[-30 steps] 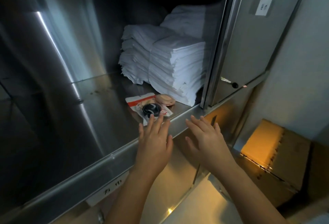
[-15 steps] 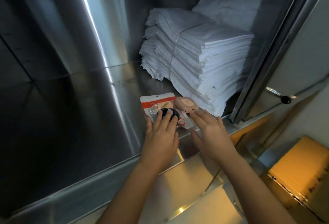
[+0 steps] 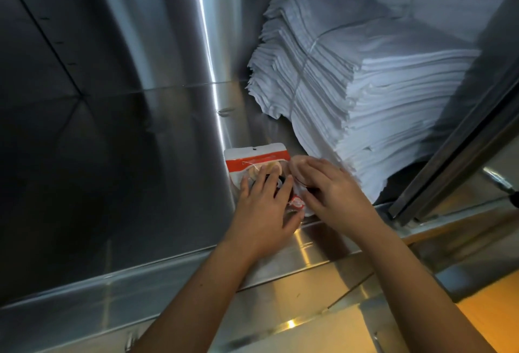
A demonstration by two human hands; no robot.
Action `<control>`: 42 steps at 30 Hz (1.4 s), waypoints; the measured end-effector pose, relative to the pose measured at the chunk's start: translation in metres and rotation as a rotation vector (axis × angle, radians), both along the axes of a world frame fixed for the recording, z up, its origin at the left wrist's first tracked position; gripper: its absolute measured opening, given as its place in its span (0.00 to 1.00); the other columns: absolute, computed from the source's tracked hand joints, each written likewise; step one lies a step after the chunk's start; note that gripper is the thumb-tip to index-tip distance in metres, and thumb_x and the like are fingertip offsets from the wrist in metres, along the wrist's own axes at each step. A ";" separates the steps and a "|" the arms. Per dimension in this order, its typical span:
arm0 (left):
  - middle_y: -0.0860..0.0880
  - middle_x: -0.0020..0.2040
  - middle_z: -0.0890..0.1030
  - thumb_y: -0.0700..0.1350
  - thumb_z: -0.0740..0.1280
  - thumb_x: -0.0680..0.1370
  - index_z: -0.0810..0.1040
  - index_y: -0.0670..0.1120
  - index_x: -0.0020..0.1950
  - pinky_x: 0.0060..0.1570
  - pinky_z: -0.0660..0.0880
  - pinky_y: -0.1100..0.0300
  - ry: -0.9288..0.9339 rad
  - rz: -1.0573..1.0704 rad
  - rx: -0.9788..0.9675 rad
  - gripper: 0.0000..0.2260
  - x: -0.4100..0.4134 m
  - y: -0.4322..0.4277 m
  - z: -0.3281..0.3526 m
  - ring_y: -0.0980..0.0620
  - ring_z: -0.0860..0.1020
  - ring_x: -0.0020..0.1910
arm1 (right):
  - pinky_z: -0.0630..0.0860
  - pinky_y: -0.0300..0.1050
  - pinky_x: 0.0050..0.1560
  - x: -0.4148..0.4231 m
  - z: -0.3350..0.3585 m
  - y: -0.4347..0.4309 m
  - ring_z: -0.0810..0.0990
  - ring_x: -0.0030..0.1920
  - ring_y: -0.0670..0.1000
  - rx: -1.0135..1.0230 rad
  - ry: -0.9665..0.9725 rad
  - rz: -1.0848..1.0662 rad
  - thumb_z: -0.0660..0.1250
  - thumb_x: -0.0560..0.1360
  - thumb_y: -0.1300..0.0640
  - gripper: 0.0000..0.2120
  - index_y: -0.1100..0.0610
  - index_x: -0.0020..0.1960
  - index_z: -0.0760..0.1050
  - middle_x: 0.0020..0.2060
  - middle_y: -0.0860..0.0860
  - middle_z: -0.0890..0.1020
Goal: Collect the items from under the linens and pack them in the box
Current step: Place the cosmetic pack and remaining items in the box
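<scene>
Head view is filled by a steel shelf (image 3: 157,173). The items to be collected are found close to its front edge, just beside the lower front corner of the tied stack of white linens (image 3: 365,91). A flat plastic packet (image 3: 252,156) with an orange band is laid on the shelf. A dark round piece (image 3: 281,180) is seated on it, mostly hidden, and a tan disc (image 3: 295,162) is set against the packet's right side.

The left hand (image 3: 264,212) is spread wide, its fingers laid nearly straight across the packet and the dark piece, with nothing gripped. The right hand (image 3: 334,195) is arched over the tan disc with the thumb low beside it. Whether the disc is actually pinched cannot be told.

All three items are judged light. The packet is expected to be limp and slick, and likely to slide on the polished steel rather than lift. It is best drawn to the front edge and pinched by its sealed top or a corner. The two round pieces are taken for stiff, smooth cases. They are best held across the rim, between thumb and fingers, and could be dropped if scooped together. The box is not seen.
</scene>
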State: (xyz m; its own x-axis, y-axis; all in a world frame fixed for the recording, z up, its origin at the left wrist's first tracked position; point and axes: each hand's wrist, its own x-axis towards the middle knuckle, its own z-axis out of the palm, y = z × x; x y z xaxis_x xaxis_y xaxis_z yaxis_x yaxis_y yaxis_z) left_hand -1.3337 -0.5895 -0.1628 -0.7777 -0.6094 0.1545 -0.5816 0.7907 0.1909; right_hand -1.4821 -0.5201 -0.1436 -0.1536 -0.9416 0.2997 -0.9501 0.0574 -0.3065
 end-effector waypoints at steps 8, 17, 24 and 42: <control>0.49 0.77 0.45 0.60 0.55 0.78 0.48 0.51 0.76 0.71 0.42 0.45 -0.051 0.018 -0.031 0.31 0.001 -0.002 -0.007 0.49 0.40 0.75 | 0.59 0.55 0.70 -0.016 -0.012 -0.019 0.61 0.72 0.55 0.043 -0.070 0.085 0.63 0.77 0.57 0.23 0.56 0.71 0.64 0.71 0.55 0.65; 0.50 0.77 0.47 0.57 0.55 0.80 0.49 0.53 0.76 0.71 0.45 0.46 -0.051 0.047 -0.047 0.28 0.015 0.008 -0.008 0.49 0.43 0.75 | 0.61 0.55 0.69 -0.005 -0.017 0.005 0.63 0.71 0.59 0.034 -0.003 0.072 0.64 0.77 0.61 0.20 0.59 0.69 0.69 0.69 0.59 0.67; 0.52 0.77 0.48 0.58 0.54 0.79 0.48 0.55 0.76 0.72 0.43 0.49 -0.050 0.043 -0.045 0.28 0.035 0.018 -0.008 0.50 0.43 0.75 | 0.68 0.61 0.63 0.015 -0.026 0.026 0.69 0.66 0.62 -0.040 0.075 -0.001 0.64 0.76 0.58 0.17 0.61 0.64 0.74 0.65 0.61 0.73; 0.41 0.70 0.68 0.42 0.75 0.67 0.68 0.44 0.70 0.65 0.61 0.42 -0.048 0.103 -0.176 0.32 0.042 0.052 0.000 0.39 0.65 0.69 | 0.68 0.67 0.59 0.016 -0.031 0.036 0.70 0.65 0.67 -0.033 0.171 0.048 0.73 0.68 0.66 0.26 0.62 0.65 0.72 0.64 0.63 0.73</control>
State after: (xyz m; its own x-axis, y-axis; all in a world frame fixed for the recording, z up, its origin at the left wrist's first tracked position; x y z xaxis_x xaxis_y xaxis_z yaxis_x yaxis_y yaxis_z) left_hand -1.2917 -0.5371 -0.1631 -0.7218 -0.6527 0.2300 -0.6661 0.7455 0.0252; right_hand -1.4666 -0.4845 -0.1747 -0.0524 -0.9359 0.3484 -0.9900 0.0029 -0.1410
